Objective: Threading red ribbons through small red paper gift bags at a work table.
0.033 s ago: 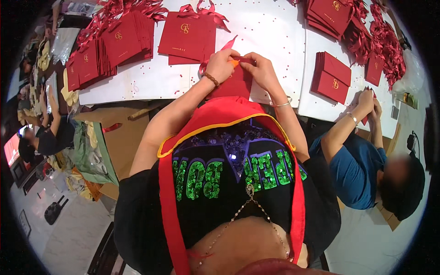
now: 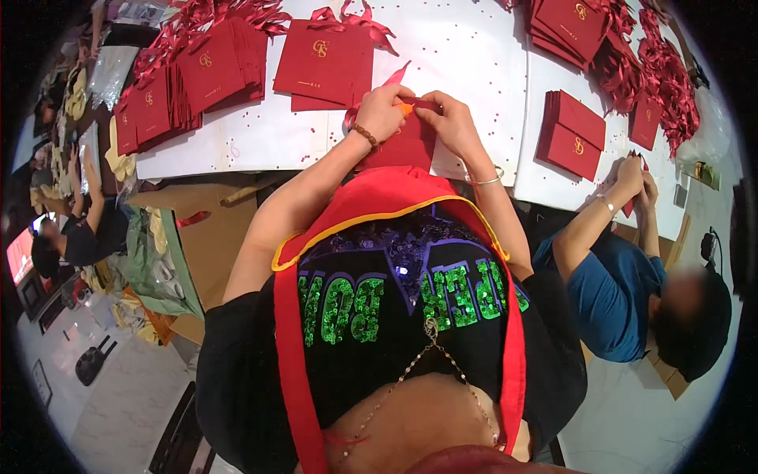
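Both my hands pinch a folded red paper bag [image 2: 407,142] at the white surface [image 2: 466,55] edge: left hand [image 2: 384,110] and right hand [image 2: 447,118] fingers closed on its top. Risk: uneven pull could tear or crease the ribbon [image 2: 395,79].

A white table [image 2: 466,55] fills the upper part of the frame, its near edge bending across the middle. At the upper left lies a long fanned row of flat red paper bags [image 2: 189,79], overlapping one another. Upper centre, a small pile of red bags [image 2: 324,63] has ribbon handles [image 2: 347,20] spread above it. Right of centre sits a neat stack of folded red bags [image 2: 572,134]. At the upper right lies another stack [image 2: 572,24], with a heap of red ribbons [image 2: 667,79] beside it. Small red paper specks [image 2: 489,75] are scattered over the white top.
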Tool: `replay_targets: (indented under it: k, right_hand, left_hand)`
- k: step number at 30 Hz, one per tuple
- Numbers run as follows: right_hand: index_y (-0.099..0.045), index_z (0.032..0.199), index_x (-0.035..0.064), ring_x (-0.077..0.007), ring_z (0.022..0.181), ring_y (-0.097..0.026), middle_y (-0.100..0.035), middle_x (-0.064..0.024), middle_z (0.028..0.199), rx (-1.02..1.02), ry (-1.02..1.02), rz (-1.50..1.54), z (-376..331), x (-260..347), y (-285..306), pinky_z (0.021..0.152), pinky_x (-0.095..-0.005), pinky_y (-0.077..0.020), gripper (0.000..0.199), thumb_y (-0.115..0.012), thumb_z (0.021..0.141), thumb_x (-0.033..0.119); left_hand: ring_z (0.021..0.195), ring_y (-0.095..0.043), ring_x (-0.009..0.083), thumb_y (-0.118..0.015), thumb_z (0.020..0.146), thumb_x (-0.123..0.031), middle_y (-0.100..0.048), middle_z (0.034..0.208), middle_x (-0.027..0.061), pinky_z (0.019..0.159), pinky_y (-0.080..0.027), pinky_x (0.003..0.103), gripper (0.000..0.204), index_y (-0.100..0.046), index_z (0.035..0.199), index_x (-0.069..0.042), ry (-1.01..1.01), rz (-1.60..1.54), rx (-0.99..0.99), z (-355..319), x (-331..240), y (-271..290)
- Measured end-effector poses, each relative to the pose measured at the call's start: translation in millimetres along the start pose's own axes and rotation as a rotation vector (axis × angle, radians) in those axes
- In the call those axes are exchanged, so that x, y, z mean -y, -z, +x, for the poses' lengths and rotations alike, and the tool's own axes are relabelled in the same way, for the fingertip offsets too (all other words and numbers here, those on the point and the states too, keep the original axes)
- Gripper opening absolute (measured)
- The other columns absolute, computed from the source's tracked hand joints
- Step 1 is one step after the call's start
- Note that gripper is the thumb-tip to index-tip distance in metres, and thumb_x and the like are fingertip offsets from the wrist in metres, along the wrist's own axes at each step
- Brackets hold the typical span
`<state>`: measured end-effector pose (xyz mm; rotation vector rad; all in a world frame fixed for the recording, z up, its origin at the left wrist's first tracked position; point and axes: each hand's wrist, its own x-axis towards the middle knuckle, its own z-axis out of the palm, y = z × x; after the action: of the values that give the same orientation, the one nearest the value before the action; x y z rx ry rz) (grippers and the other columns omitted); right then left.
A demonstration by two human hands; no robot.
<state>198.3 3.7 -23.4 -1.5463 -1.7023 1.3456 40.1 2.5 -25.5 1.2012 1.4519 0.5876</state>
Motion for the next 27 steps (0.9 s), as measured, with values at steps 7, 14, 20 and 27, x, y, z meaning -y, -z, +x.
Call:
replay_targets:
  k: [7, 14, 20, 27]
  right_hand:
    - [-0.058, 0.097, 0.0003, -0.0092, 0.070, -0.052, -0.059, -0.0037, 0.077, 0.037, -0.066, 0.174, -3.0, -7.9, -1.3, 0.063, -0.0220, -0.0423, 0.019, -0.059, 0.081, 0.011]
    - [-0.059, 0.103, 0.0011, -0.0134, 0.076, -0.056, -0.063, -0.0089, 0.087, 0.019, -0.004, 0.251, -1.8, -20.9, -2.6, 0.069, -0.0248, -0.0453, 0.024, -0.059, 0.081, 0.010]
    - [-0.057, 0.104, 0.0003, -0.0101, 0.084, -0.052, -0.060, -0.0041, 0.092, 0.099, 0.014, 0.246, -4.7, -15.1, 4.3, 0.076, -0.0216, -0.0422, 0.022, -0.056, 0.083, 0.006]
    - [-0.058, 0.100, 0.0015, -0.0132, 0.077, -0.055, -0.061, -0.0065, 0.085, 0.064, 0.041, 0.215, -5.2, -9.8, 3.2, 0.070, -0.0246, -0.0442, 0.020, -0.058, 0.081, 0.007]
  left_hand:
    - [0.045, -0.054, 0.0122, -0.050, 0.076, 0.000, -0.057, 0.059, 0.0063, 0.039, -0.043, 0.026, 0.025, -0.060, 0.098, 0.000, 0.023, -0.080, 0.032, 1.7, -1.4, 2.7]
    - [0.048, -0.053, 0.0097, -0.050, 0.078, -0.001, -0.057, 0.063, 0.0053, 0.041, -0.043, 0.023, 0.027, -0.059, 0.103, 0.000, -0.025, -0.002, -0.007, 1.3, -0.6, -1.0]
    - [0.047, -0.048, 0.0075, -0.052, 0.080, 0.002, -0.056, 0.064, 0.0041, 0.041, -0.040, 0.020, 0.023, -0.057, 0.102, 0.003, 0.129, -0.232, 0.044, 4.2, 1.7, 1.1]
    - [0.049, -0.055, 0.0107, -0.047, 0.076, 0.001, -0.059, 0.061, 0.0057, 0.042, -0.043, 0.024, 0.021, -0.061, 0.092, 0.000, -0.055, -0.013, -0.083, -6.3, -4.7, -4.8]
